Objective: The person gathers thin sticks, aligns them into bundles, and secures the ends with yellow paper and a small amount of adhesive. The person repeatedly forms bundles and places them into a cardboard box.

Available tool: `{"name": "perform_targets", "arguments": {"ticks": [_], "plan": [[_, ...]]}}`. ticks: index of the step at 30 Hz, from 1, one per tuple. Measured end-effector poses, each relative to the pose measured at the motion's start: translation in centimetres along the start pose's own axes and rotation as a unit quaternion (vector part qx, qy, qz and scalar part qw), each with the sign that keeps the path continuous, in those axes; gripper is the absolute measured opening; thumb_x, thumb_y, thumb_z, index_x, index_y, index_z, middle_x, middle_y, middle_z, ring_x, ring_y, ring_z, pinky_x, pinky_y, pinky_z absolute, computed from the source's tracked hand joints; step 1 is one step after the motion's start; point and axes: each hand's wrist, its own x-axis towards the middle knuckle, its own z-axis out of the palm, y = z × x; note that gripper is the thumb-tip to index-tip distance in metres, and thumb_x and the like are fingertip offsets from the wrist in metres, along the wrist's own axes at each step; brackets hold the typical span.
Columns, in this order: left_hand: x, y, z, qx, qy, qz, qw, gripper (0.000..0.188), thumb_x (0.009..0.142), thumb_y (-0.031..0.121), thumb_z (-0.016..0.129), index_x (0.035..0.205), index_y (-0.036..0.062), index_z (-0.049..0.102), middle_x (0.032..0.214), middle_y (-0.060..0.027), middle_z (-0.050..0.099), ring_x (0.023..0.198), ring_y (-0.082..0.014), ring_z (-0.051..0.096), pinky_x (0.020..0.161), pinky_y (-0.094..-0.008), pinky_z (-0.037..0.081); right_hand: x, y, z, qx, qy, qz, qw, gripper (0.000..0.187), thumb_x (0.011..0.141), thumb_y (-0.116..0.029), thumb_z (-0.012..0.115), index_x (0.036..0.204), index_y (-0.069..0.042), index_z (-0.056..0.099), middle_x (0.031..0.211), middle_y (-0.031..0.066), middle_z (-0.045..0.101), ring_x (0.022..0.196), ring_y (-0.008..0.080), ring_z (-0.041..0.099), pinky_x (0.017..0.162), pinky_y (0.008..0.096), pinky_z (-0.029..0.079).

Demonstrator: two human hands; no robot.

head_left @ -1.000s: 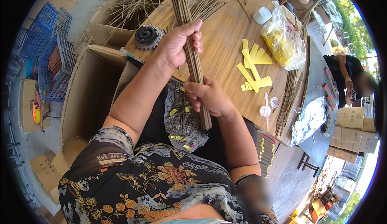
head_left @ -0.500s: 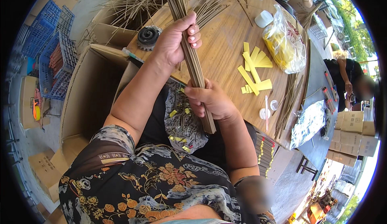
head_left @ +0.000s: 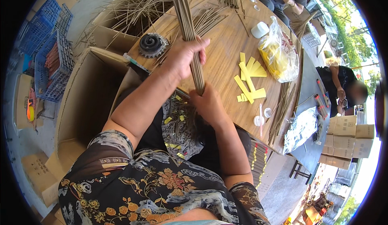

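Note:
A tight bundle of thin brown incense sticks [head_left: 185, 18] stands tilted in front of me, its top end leaning left over the wooden table. My left hand [head_left: 186, 57] wraps round the middle of the bundle, with the thumb lying across it. At the lower end, my right hand [head_left: 209, 105] closes round the sticks and covers their tips; some of its fingers are hidden. Beyond the bundle, more loose incense sticks [head_left: 208, 19] lie on the table. Yellow paper strips [head_left: 249, 77] are spread to the right of my hands.
A black coil in a metal dish [head_left: 152, 45] sits at the table's left edge. Open cardboard boxes [head_left: 87, 99] stand at left, one heaped with sticks [head_left: 139, 8]. A clear bag of yellow strips [head_left: 279, 55] and a white tub [head_left: 260, 30] are at right. Two people work beyond.
The bundle's lower end stuck out below my right hand before; now that hand covers it. My left hand has come down a little, and its thumb now points right.

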Motion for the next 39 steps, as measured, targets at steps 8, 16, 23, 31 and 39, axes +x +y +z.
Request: {"name": "perform_targets", "arguments": {"ticks": [8, 16, 23, 31, 39], "plan": [[-0.8, 0.5, 0.2, -0.128, -0.058, -0.114, 0.983, 0.017, 0.081, 0.018, 0.061, 0.073, 0.0111, 0.048, 0.055, 0.0028, 0.046, 0.045, -0.0071, 0.044, 0.042, -0.0217, 0.037, -1.7, -0.9, 0.0, 0.306, -0.129, 0.067, 0.941, 0.018, 0.081, -0.015, 0.055, 0.075, -0.001, 0.044, 0.052, 0.0016, 0.046, 0.038, 0.0089, 0.045, 0.036, 0.0238, 0.037], [-2.4, -0.7, 1.6, -0.111, -0.042, -0.126, 0.985, 0.022, 0.077, 0.017, 0.066, 0.063, 0.0091, 0.049, 0.054, -0.0016, 0.05, 0.041, -0.0115, 0.045, 0.039, -0.0242, 0.038, -2.5, -1.5, 0.5, 0.055, 0.012, 0.089, 0.994, 0.019, 0.08, -0.015, 0.055, 0.084, 0.001, 0.045, 0.057, 0.0044, 0.05, 0.044, 0.0109, 0.049, 0.041, 0.0263, 0.041], [-3.4, -1.6, 1.9, -0.093, -0.035, -0.127, 0.987, 0.019, 0.08, 0.017, 0.063, 0.07, 0.012, 0.048, 0.052, 0.0021, 0.045, 0.042, -0.0092, 0.044, 0.04, -0.0226, 0.038, -2.6, -0.4, -1.8, 0.043, -0.006, -0.022, 0.999, 0.029, 0.079, -0.016, 0.062, 0.096, 0.002, 0.048, 0.071, 0.0053, 0.055, 0.063, 0.0114, 0.054, 0.057, 0.0249, 0.045], [-4.1, -2.8, 2.8, -0.028, -0.016, -0.101, 0.994, 0.023, 0.077, 0.016, 0.066, 0.067, 0.0098, 0.046, 0.05, -0.0007, 0.045, 0.038, -0.0105, 0.042, 0.035, -0.0239, 0.036, 1.0, -8.8, -6.2, -0.095, 0.191, -0.146, 0.966, 0.022, 0.078, -0.019, 0.063, 0.083, 0.002, 0.06, 0.069, 0.0028, 0.058, 0.061, 0.0075, 0.053, 0.057, 0.0219, 0.043], [-4.5, -3.1, 3.0, -0.006, -0.028, -0.126, 0.992, 0.024, 0.078, 0.015, 0.065, 0.066, 0.011, 0.044, 0.05, -0.0007, 0.044, 0.039, -0.0102, 0.042, 0.036, -0.0236, 0.036, 6.1, -11.5, -7.0, -0.191, 0.128, -0.135, 0.964, 0.024, 0.079, -0.022, 0.062, 0.079, 0.002, 0.06, 0.065, 0.0024, 0.058, 0.054, 0.007, 0.051, 0.051, 0.0206, 0.042]]}}
